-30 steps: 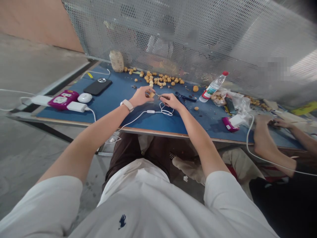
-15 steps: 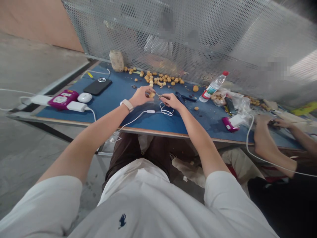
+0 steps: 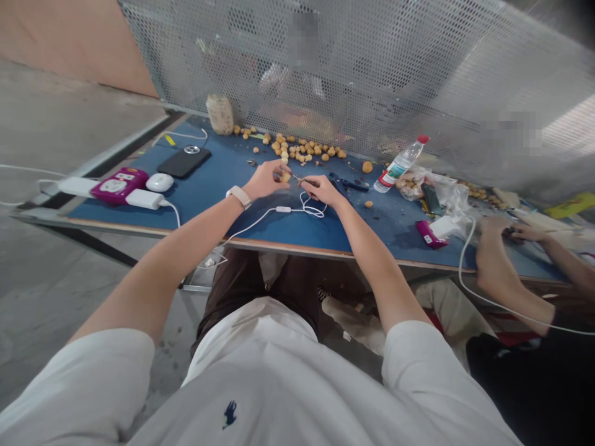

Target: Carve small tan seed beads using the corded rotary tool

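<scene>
Left hand (image 3: 264, 179): fingers are pinching narrow on a small tan ball (image 3: 285, 178).
Right hand (image 3: 323, 191): fingers are holding a thin metal pick (image 3: 297, 178) just beside the ball.
Near fingers: white cable (image 3: 312, 210) is lying below, blue pliers (image 3: 346, 183) are lying right.

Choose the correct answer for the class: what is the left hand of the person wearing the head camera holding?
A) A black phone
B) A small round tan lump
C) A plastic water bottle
B. The left hand pinches the small round tan lump, which the right hand touches with a thin metal tool, while the black phone and plastic water bottle lie apart.
</scene>
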Demonstrator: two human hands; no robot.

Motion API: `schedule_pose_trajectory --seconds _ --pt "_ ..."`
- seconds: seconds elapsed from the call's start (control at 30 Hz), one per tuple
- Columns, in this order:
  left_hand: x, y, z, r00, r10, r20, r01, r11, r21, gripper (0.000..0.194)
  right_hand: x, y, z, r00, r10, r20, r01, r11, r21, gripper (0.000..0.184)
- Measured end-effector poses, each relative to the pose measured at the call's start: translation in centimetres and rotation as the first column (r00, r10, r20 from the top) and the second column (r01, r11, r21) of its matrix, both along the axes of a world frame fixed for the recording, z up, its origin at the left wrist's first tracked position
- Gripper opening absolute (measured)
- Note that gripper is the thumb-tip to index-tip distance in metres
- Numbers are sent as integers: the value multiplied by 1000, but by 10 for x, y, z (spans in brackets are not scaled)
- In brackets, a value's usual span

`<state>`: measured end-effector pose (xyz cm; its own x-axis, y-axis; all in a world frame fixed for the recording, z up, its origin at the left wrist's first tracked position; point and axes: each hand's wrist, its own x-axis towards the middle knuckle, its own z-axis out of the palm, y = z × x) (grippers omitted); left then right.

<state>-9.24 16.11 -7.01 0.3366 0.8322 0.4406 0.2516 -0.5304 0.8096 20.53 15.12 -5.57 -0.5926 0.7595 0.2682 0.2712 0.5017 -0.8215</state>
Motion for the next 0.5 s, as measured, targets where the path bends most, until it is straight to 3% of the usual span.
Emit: schedule_pose_trajectory --seconds 0.2,0.4,0.5 --pt "1 -3 3 1000 1 -12 -1 1000 -3 46 -1 1 -1 1000 0 8 0 1000 3 91" --pt "1 -5 5 999 28 -21 -28 1000 10 47 2 4 -3 1000 2 15 -2 1000 -9 79" --pt "1 -6 5 1000 11 -25 -11 1000 17 48 4 5 -4 1000 0 -10 0 1000 -18 86"
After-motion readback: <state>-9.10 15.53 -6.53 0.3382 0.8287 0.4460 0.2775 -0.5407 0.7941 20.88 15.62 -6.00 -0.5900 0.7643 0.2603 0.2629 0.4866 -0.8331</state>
